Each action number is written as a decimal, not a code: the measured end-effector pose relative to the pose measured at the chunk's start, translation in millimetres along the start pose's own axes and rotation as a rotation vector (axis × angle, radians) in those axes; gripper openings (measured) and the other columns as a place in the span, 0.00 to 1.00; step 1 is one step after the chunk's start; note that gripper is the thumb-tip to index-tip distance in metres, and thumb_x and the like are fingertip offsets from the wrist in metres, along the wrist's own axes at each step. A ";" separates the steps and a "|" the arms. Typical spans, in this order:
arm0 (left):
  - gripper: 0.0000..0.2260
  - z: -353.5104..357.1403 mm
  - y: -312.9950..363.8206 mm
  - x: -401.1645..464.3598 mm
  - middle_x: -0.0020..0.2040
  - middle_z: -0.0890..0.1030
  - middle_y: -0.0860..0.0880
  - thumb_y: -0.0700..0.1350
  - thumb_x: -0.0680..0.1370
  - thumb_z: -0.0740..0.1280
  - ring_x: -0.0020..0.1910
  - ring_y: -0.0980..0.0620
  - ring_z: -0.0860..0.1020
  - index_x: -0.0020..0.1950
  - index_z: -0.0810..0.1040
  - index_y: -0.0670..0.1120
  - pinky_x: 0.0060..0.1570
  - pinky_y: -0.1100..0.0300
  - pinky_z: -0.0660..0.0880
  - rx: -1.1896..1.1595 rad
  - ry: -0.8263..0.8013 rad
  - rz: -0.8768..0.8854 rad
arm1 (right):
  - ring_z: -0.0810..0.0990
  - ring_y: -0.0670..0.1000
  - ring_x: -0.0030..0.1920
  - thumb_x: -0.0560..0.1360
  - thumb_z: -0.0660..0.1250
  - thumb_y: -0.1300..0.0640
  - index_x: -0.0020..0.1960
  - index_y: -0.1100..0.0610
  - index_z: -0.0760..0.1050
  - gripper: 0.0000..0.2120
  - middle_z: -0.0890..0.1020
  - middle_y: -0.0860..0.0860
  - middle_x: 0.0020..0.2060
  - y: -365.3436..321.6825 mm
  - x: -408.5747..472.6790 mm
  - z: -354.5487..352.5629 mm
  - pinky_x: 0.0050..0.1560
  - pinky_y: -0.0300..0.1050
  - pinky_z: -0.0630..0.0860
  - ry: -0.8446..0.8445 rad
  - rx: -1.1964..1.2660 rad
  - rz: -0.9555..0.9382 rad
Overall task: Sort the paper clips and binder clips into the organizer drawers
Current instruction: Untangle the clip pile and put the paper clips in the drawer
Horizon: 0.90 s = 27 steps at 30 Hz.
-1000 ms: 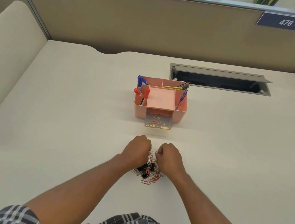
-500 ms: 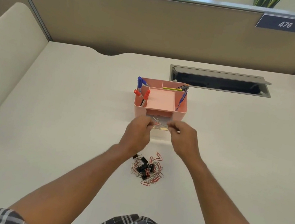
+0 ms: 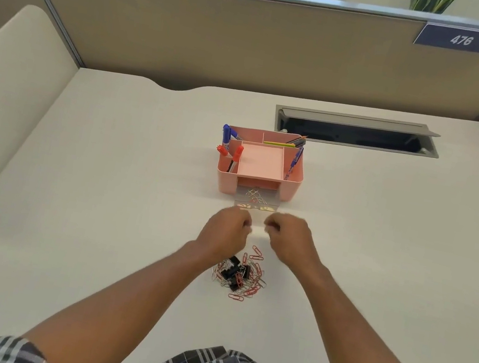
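Note:
A pink desk organizer (image 3: 292, 187) stands mid-desk. Its clear drawer (image 3: 255, 206) is pulled out toward me and holds several paper clips. On the desk nearer me lies a mixed pile of red and silver paper clips (image 3: 252, 282) with black binder clips (image 3: 232, 271) among them. My left hand (image 3: 227, 233) and my right hand (image 3: 290, 241) hover side by side between the drawer front and the pile. Both have their fingers curled in, and I see nothing held in them. My left wrist covers the pile's left edge.
Markers (image 3: 226, 137) and pencils (image 3: 298, 142) stick up from the organizer's top compartments. A grey cable slot (image 3: 355, 131) with its lid raised is set into the desk behind it. A tan partition (image 3: 256, 43) closes off the back, and curved side panels flank the desk.
One second ago both hands were down on the pile. Half a second ago they were at the open drawer. Now they have drawn back toward me, to between drawer and pile.

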<state>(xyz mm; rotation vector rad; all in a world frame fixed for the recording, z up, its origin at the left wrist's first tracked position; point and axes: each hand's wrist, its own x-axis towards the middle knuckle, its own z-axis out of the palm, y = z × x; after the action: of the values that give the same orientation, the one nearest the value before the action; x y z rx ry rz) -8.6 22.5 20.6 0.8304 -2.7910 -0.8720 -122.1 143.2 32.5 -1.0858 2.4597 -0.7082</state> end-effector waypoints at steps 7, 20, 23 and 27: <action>0.11 27.4 0.1 -16.0 0.37 0.77 0.49 0.51 0.74 0.67 0.41 0.46 0.74 0.37 0.74 0.45 0.40 0.55 0.68 0.440 -0.251 -0.060 | 0.77 0.57 0.51 0.74 0.66 0.60 0.55 0.58 0.78 0.10 0.77 0.55 0.49 22.9 -27.6 45.2 0.46 0.47 0.73 -0.181 -0.133 0.071; 0.09 32.0 -0.5 -14.0 0.38 0.76 0.47 0.46 0.76 0.62 0.41 0.45 0.73 0.37 0.68 0.47 0.38 0.55 0.62 0.474 -0.213 -0.018 | 0.73 0.55 0.48 0.75 0.63 0.64 0.45 0.57 0.75 0.04 0.75 0.53 0.45 27.6 -28.0 57.8 0.45 0.46 0.71 -0.110 -0.106 -0.030; 0.08 30.6 -3.7 -14.8 0.36 0.77 0.48 0.45 0.76 0.60 0.40 0.44 0.75 0.37 0.71 0.47 0.38 0.54 0.66 0.432 -0.190 0.024 | 0.74 0.54 0.46 0.75 0.63 0.64 0.45 0.57 0.74 0.04 0.77 0.52 0.44 29.4 -27.9 55.7 0.44 0.45 0.70 -0.107 -0.076 -0.020; 0.10 30.6 -11.2 -13.2 0.40 0.81 0.48 0.46 0.78 0.60 0.41 0.45 0.77 0.41 0.77 0.46 0.44 0.51 0.74 0.309 -0.177 0.012 | 0.75 0.52 0.43 0.75 0.63 0.63 0.43 0.56 0.74 0.05 0.79 0.50 0.41 28.6 -25.5 50.2 0.43 0.46 0.72 -0.106 0.002 0.030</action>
<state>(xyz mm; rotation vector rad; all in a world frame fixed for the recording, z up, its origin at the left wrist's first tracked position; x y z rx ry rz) 0.1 37.1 -10.2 0.8090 -3.1353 -0.5429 -97.0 164.2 -21.5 -1.0553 2.3804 -0.6267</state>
